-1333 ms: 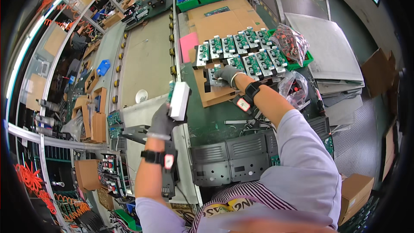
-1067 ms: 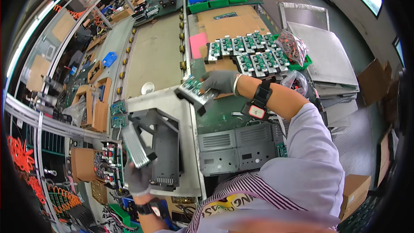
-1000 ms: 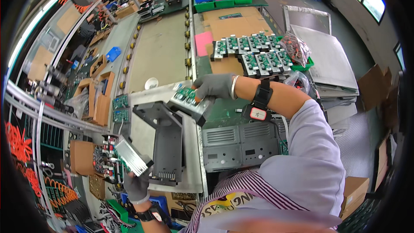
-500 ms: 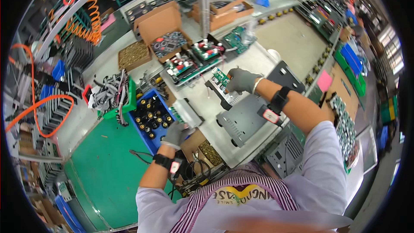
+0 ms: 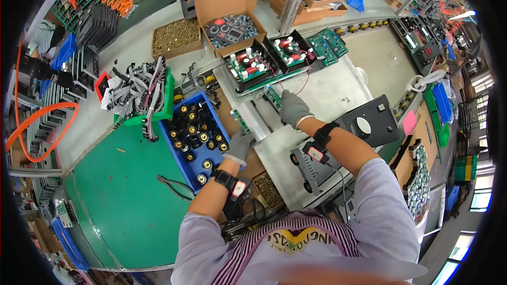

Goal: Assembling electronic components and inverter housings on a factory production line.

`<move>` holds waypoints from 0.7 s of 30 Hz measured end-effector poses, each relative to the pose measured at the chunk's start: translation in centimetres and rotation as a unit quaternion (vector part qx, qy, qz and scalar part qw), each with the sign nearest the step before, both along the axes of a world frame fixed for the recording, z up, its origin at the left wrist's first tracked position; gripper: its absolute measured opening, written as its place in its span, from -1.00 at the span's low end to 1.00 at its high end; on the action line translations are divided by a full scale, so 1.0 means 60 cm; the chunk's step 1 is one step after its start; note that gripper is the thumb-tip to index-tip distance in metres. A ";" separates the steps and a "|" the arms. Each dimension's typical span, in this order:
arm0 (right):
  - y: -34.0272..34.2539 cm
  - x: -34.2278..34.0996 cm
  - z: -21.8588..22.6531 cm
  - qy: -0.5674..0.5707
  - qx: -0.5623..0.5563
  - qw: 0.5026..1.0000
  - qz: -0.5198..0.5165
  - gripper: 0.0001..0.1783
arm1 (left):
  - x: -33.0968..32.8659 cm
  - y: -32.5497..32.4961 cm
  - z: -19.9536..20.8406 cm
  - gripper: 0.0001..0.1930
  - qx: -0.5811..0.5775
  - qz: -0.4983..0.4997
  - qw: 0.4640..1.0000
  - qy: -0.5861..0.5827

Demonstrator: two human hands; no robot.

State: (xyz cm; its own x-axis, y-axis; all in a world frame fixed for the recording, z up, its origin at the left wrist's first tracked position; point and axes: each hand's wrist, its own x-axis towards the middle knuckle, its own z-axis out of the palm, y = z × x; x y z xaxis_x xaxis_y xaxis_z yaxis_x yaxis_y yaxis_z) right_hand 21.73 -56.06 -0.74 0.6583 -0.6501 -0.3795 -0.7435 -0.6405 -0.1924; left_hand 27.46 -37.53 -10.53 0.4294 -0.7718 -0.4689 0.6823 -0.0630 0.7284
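My left hand [image 5: 240,148], in a grey glove, has its fingers curled at the near end of a silver metal block [image 5: 255,120] with a green circuit board [image 5: 240,121] along its left side. To its right, my gloved right hand [image 5: 294,110] pinches a small green circuit board [image 5: 273,96] over the metal work surface [image 5: 332,89]. The fingertips of both hands are partly hidden. Close by my left hand stands a blue bin [image 5: 182,171] of black parts with brass-coloured ends. A grey metal housing [image 5: 311,168] lies below my right forearm.
Two black trays with wired boards [image 5: 248,66] stand beyond my hands. Behind them is an open cardboard box [image 5: 224,0] of parts. A green bin [image 5: 168,95] of cables and pliers [image 5: 177,187] are at left; a black panel [image 5: 372,121] lies at right.
My right hand has brought the small circuit board leftward, close beside the silver block. The grey housing now sits nearer and the black panel shows more fully. The view has shifted.
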 end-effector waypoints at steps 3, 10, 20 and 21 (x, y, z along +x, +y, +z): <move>0.004 -0.007 -0.017 -0.015 -0.031 0.999 -0.008 -0.74 | -0.012 -0.048 0.005 -0.66 0.007 -0.007 1.000 -0.014; 0.003 -0.016 -0.026 -0.038 0.024 0.998 0.036 -0.75 | 0.006 -0.102 0.000 -0.54 0.269 -0.158 0.889 -0.334; -0.001 -0.069 0.051 -0.093 0.042 0.994 0.045 -0.67 | -0.012 -0.120 0.034 -0.47 0.334 -0.186 0.767 -0.516; 0.003 -0.083 0.069 -0.093 0.056 0.993 0.055 -0.67 | -0.018 -0.109 0.037 -0.47 0.321 -0.184 0.762 -0.531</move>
